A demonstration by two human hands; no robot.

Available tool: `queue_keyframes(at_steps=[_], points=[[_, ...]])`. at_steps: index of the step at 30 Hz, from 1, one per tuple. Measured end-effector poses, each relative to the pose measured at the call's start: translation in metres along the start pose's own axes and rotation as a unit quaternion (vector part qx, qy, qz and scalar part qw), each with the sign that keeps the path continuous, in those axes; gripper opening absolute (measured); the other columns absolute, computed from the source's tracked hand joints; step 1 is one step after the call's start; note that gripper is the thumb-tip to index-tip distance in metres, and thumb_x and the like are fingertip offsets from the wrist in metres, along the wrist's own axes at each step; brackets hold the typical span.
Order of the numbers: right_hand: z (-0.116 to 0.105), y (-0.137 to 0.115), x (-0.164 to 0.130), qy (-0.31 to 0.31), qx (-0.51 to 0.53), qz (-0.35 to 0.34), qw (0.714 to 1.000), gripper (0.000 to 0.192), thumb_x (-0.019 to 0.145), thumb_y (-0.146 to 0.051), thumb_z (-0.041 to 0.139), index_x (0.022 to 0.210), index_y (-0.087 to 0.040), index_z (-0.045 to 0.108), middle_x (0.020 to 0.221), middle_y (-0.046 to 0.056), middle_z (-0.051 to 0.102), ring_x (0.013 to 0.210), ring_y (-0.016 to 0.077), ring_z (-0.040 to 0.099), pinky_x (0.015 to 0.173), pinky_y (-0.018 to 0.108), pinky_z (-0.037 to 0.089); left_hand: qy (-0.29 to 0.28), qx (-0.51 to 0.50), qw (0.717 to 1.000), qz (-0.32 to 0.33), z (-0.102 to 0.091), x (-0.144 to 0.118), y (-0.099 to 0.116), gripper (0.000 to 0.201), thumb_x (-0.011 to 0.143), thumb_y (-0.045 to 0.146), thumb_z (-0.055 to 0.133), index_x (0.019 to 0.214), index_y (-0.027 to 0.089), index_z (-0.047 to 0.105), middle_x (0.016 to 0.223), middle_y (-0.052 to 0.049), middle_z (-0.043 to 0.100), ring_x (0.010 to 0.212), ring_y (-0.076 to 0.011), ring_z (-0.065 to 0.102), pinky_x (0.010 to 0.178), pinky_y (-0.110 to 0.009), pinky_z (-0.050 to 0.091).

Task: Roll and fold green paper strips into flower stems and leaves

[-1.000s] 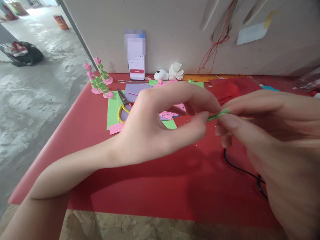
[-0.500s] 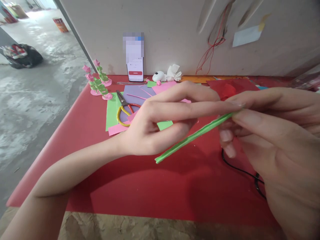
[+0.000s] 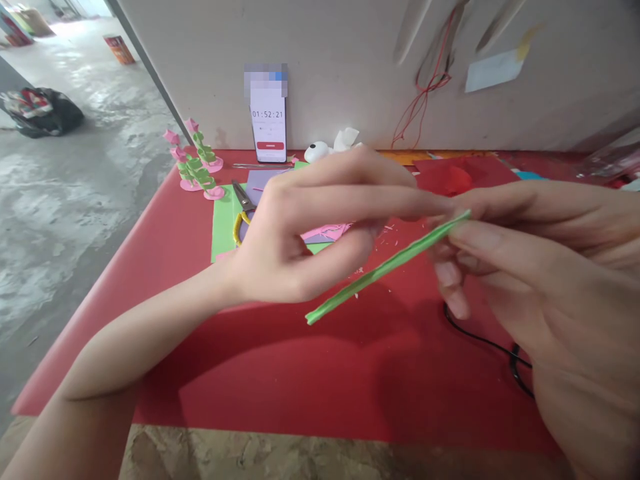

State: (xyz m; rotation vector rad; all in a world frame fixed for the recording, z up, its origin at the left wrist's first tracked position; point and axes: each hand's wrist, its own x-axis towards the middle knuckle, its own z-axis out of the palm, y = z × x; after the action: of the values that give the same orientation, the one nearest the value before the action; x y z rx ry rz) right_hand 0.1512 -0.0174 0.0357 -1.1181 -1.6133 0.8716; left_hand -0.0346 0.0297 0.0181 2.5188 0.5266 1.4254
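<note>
My right hand (image 3: 540,267) pinches a thin green folded paper strip (image 3: 383,270) near its upper end, between thumb and forefinger. The strip slants down to the left, its lower end hanging free above the red table. My left hand (image 3: 320,227) is stretched out behind the strip, its long fingers reaching to the right hand's fingertips at the strip's upper end. Its thumb is bent and apart from the strip. Whether the left fingertips touch the paper is hidden.
Scissors (image 3: 243,200) lie on coloured paper sheets (image 3: 220,227), partly behind my left hand. Small pink-and-green paper flowers (image 3: 197,170) stand at the back left. A phone (image 3: 270,127) leans on the wall. A black cable (image 3: 480,341) runs beneath my right hand on the red table (image 3: 300,380).
My left hand has shifted slightly left and up, its fingertips slipping behind the strip's upper end, which now shows. The strip and right fingertips have moved a little left.
</note>
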Motion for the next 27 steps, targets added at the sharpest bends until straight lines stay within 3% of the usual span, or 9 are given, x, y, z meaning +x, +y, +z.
queue_keyframes(at_steps=[2,8,17,22,27], points=[[0.0,-0.002,0.0,0.017,-0.002,-0.002,1.0,0.012,0.08,-0.025,0.062,0.076,-0.033,0.07,0.056,-0.008,0.059,0.041,0.0059,0.053,0.035,0.018,0.044,-0.005,-0.037,0.996,-0.08,0.001,0.001,0.008,0.022,0.087,0.018,0.045,0.093,0.023,0.066,0.092,0.009,0.068,0.085,-0.008,0.068,0.074,-0.023,0.058],[0.001,-0.001,-0.003,0.065,-0.042,-0.008,0.997,0.004,0.076,-0.03,0.066,0.074,-0.032,0.069,0.062,-0.006,0.06,0.049,0.0073,0.056,0.041,0.02,0.047,0.04,-0.189,0.971,-0.142,0.01,0.001,0.015,0.005,0.077,0.015,0.065,0.077,0.018,0.068,0.071,0.005,0.071,0.062,-0.0078,0.066,0.045,-0.014,0.05],[0.005,0.001,-0.005,0.081,-0.102,-0.007,0.991,0.004,0.076,-0.031,0.066,0.077,-0.034,0.069,0.066,-0.007,0.061,0.045,0.0064,0.056,0.037,0.018,0.045,0.07,-0.136,0.983,-0.103,0.013,-0.001,0.018,0.006,0.076,0.011,0.065,0.076,0.016,0.068,0.066,0.002,0.07,0.058,-0.0081,0.062,0.044,-0.017,0.047],[0.002,0.002,-0.005,0.068,-0.101,-0.014,0.992,0.004,0.076,-0.031,0.067,0.079,-0.033,0.069,0.063,-0.006,0.062,0.044,0.0083,0.056,0.035,0.02,0.046,0.082,-0.132,0.985,-0.072,0.013,-0.001,0.018,0.011,0.074,0.003,0.065,0.078,0.012,0.068,0.068,0.002,0.071,0.06,-0.0053,0.063,0.045,-0.013,0.048],[0.002,0.002,-0.001,0.048,-0.096,-0.02,0.994,0.004,0.075,-0.028,0.068,0.077,-0.032,0.069,0.061,-0.006,0.062,0.043,0.0085,0.056,0.033,0.02,0.045,0.071,-0.143,0.98,-0.116,0.012,-0.001,0.02,0.009,0.074,0.005,0.066,0.079,0.012,0.069,0.071,0.002,0.072,0.057,-0.0039,0.062,0.043,-0.012,0.048]])
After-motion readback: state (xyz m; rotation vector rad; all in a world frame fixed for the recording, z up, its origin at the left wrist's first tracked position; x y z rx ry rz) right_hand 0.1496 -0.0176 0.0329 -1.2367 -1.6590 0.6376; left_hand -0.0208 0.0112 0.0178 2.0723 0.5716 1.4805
